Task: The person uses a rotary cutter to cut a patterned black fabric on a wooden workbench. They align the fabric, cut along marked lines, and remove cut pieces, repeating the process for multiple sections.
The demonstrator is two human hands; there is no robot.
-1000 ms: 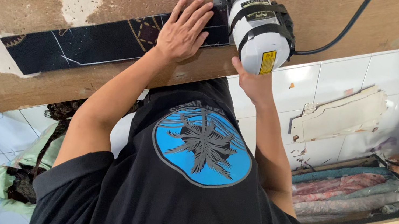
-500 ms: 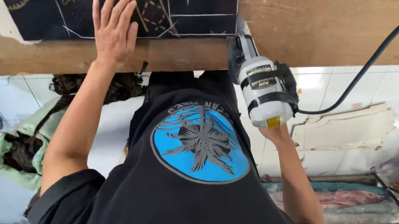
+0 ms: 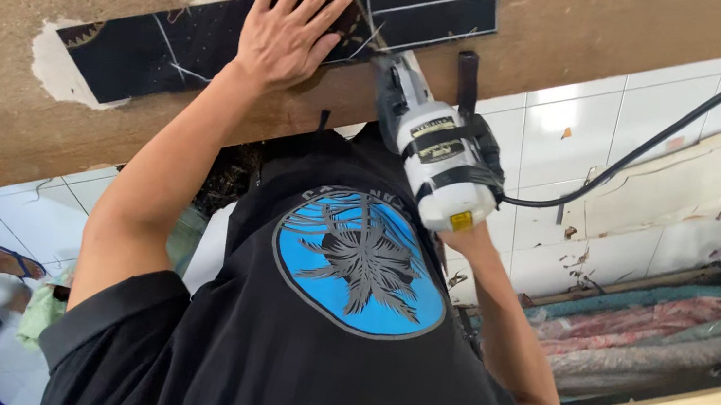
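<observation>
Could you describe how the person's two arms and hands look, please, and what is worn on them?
Both arms are bare from above the elbow down. The left hand has no glove, ring or watch. The right hand is mostly hidden, so nothing worn on it can be told. The short sleeves belong to a black shirt with a round blue print on the chest.

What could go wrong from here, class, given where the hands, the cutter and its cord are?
1. The left hand lies flat on the dark fabric strip right beside the nose of the electric cutter; a slip could likely reach the fingers.
2. The black cord trails across the table edge and might snag, jerking the cutter off line.
3. The right hand grips from behind, mostly hidden, so control looks limited.
</observation>
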